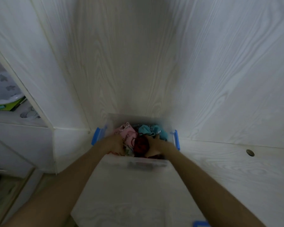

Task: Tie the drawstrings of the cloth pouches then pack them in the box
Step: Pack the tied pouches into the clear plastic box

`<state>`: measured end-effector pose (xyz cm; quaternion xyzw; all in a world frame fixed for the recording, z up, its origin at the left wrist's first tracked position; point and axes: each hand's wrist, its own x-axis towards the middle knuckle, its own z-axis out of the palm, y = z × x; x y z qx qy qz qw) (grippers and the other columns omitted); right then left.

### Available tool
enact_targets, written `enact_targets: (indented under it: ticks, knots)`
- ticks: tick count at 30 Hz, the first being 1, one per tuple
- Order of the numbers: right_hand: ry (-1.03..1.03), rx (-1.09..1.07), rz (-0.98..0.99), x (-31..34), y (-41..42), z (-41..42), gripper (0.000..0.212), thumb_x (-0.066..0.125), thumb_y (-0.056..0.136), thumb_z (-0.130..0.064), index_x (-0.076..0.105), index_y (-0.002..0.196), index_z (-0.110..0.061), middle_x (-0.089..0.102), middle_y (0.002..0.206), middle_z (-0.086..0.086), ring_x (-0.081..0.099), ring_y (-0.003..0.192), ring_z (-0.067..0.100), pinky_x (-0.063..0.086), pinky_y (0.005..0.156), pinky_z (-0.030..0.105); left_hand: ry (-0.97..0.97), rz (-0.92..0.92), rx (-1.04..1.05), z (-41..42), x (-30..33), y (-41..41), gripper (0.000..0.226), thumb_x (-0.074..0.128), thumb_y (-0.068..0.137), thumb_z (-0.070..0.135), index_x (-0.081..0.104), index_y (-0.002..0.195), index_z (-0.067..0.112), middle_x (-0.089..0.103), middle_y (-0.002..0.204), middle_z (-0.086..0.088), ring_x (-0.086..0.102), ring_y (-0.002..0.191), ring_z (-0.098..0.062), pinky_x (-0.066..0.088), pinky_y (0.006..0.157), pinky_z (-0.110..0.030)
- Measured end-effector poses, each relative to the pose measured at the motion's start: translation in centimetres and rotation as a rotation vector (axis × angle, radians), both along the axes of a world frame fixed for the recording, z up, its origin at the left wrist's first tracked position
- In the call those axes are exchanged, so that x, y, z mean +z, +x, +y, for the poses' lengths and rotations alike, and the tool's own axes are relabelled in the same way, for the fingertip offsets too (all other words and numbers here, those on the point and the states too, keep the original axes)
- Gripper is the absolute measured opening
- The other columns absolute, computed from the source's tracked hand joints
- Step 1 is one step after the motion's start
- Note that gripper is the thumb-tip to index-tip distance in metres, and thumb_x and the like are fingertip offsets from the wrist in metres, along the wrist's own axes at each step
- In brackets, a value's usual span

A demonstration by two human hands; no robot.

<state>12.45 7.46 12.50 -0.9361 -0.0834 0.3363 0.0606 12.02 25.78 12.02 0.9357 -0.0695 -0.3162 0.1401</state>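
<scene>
Head view, blurred: dark red pouch point(141, 144) sits mid-box, pink pouch point(125, 132) at 10 o'clock, teal pouch point(154, 131) at 2 o'clock. Left hand point(115, 143) and right hand point(154, 142) reach into clear box point(147, 163) flanking it; grip cannot be told. Advice: press pouches flat, tuck drawstrings inside, below rim.

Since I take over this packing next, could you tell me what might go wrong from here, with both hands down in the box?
The box looks heaped: the dark red pouch sits about level with the near rim, so a lid may not seat. The left hand and right hand are pressing among the pouches, which could loosen knots; the blur hides whether any are tied. The pink pouch and teal pouch could bunch up unevenly.
</scene>
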Motion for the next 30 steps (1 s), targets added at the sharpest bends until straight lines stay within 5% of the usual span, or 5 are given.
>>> enact_targets:
  ticks: [4, 8, 12, 18, 30]
  knots:
    - [0.384, 0.036, 0.029, 4.0, -2.5, -3.3, 0.079, 0.061, 0.090, -0.027, 0.010, 0.150, -0.026, 0.031, 0.151, 0.004, 0.036, 0.134, 0.024, 0.030, 0.112, 0.034, -0.051, -0.330, 0.155, -0.9, 3.1, -4.3, 0.030, 0.054, 0.091, 0.015, 0.058, 0.062, 0.014, 0.063, 0.079, -0.005, 0.059, 0.081, -0.019, 0.046, 0.079, -0.032]
    - [0.767, -0.194, -0.550, 4.9, -8.4, -10.5, 0.028, 0.057, 0.090, -0.006, 0.062, 0.114, -0.020, 0.063, 0.113, 0.004, 0.057, 0.093, 0.015, 0.043, 0.079, 0.023, -0.286, -0.720, 0.420, -4.3, 4.8, -12.7, 0.020, 0.057, 0.092, 0.029, 0.071, 0.093, 0.015, 0.071, 0.090, -0.001, 0.063, 0.092, -0.021, 0.047, 0.071, -0.030]
    - [0.377, -0.454, -0.519, 1.3, -13.2, -20.0, 0.029, 0.055, 0.093, -0.018, 0.060, 0.120, -0.012, 0.062, 0.122, 0.011, 0.058, 0.101, 0.020, 0.043, 0.084, 0.025, -0.409, -0.249, 0.593, -6.9, 0.3, -15.9, 0.020, 0.060, 0.089, 0.026, 0.073, 0.095, 0.013, 0.074, 0.093, -0.006, 0.067, 0.079, -0.020, 0.055, 0.078, -0.032]
    - [-0.205, -0.622, 0.138, -5.7, -21.2, -27.1, 0.071, 0.034, 0.097, -0.050, 0.020, 0.147, -0.001, 0.020, 0.156, 0.016, 0.026, 0.141, 0.030, 0.022, 0.116, 0.036, -0.296, 0.415, 0.524, -17.0, -5.6, -20.9, 0.068, 0.052, 0.096, 0.033, 0.021, 0.148, 0.002, 0.023, 0.155, -0.012, 0.030, 0.139, -0.027, 0.033, 0.108, -0.030]
    - [0.685, -0.929, -0.386, -0.1, -21.6, -24.4, 0.031, 0.064, 0.088, -0.023, 0.053, 0.116, -0.016, 0.062, 0.105, 0.011, 0.060, 0.090, 0.023, 0.053, 0.081, 0.040, -0.907, -0.648, 1.134, -17.1, -2.0, -25.4, 0.044, 0.054, 0.095, 0.013, 0.043, 0.136, 0.025, 0.056, 0.124, -0.003, 0.053, 0.103, -0.019, 0.045, 0.085, -0.032]
